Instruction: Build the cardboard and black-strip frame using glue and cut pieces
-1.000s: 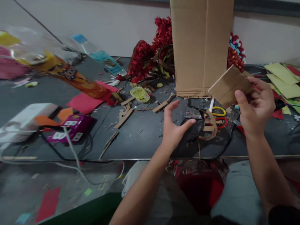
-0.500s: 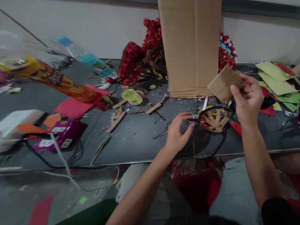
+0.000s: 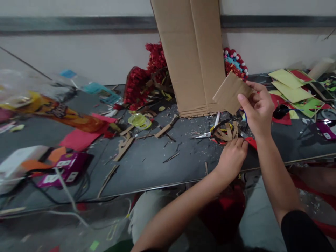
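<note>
My right hand [image 3: 258, 110] pinches a small square of brown cardboard [image 3: 232, 92] between thumb and fingers, raised above the table. My left hand [image 3: 233, 154] is lower, its fingers curled down at the near edge of a small round frame of cardboard strips [image 3: 228, 133]. Whatever those fingers grip is hidden beneath them. Scissors [image 3: 201, 135] lie partly under the frame, blades pointing left. A red-handled tool [image 3: 251, 142] rests just right of my left hand, partly covered. A white stick [image 3: 217, 119] lies behind the frame.
A tall cardboard sheet [image 3: 194, 63] leans on the wall, with red paper decorations [image 3: 136, 87] beside it. Left are a clear yellow tub [image 3: 141, 121], cardboard scraps [image 3: 124, 148], an orange drink bottle [image 3: 63, 112] and a purple pack [image 3: 70, 166]. Coloured cards [image 3: 292, 84] lie right.
My left hand has moved right, from the scissors' blades to the near edge of the strip frame, and its fingers have curled. My right hand still holds the cardboard square. The view has shifted.
</note>
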Tool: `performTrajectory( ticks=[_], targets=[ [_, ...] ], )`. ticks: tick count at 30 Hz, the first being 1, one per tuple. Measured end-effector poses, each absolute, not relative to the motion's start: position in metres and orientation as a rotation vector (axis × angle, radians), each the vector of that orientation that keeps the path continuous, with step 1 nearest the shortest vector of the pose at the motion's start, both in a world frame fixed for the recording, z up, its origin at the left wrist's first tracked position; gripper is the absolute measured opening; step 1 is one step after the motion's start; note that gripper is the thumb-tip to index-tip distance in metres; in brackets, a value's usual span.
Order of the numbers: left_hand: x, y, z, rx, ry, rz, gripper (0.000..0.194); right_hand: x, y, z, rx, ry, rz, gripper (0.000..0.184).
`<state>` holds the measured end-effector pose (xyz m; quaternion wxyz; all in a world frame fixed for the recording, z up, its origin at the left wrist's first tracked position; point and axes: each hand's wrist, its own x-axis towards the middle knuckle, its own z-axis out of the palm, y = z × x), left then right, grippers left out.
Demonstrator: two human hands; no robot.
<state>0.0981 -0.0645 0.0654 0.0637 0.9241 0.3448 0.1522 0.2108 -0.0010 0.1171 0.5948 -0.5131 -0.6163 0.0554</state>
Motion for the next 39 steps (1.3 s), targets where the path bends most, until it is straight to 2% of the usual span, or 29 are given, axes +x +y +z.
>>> performTrajectory(
  ticks=[4,12,15,19,22,27,34,39],
  targets=[
    [0.114,-0.051,0.076,2.711,1.204,0.165,0.023,0.212,-0.005,0.122,-1.169,-1.434,0.118,0.038],
    [0.103,-0.036,0.078,2.729,1.253,0.262,0.03,0.22,-0.01,0.131,-1.22,-1.461,0.075,0.041],
    [0.093,-0.014,0.084,2.652,1.292,0.436,0.033,0.222,-0.012,0.135,-1.208,-1.389,0.091,0.038],
    [0.068,0.019,0.098,2.373,1.232,0.86,0.028,0.228,-0.012,0.138,-1.223,-1.375,0.051,0.037],
    [0.048,0.031,0.109,2.09,1.166,1.001,0.02,0.234,-0.014,0.141,-1.206,-1.323,0.022,0.036],
    [0.03,0.021,0.11,1.592,1.097,1.17,0.023,0.24,-0.015,0.143,-1.138,-1.246,0.044,0.039],
    [0.024,0.01,0.089,1.306,1.166,1.013,0.029,0.231,-0.011,0.138,-1.11,-1.333,0.125,0.046],
    [0.008,0.014,0.093,1.269,1.077,0.86,0.037,0.223,-0.012,0.134,-1.214,-1.497,0.192,0.048]
  ],
)
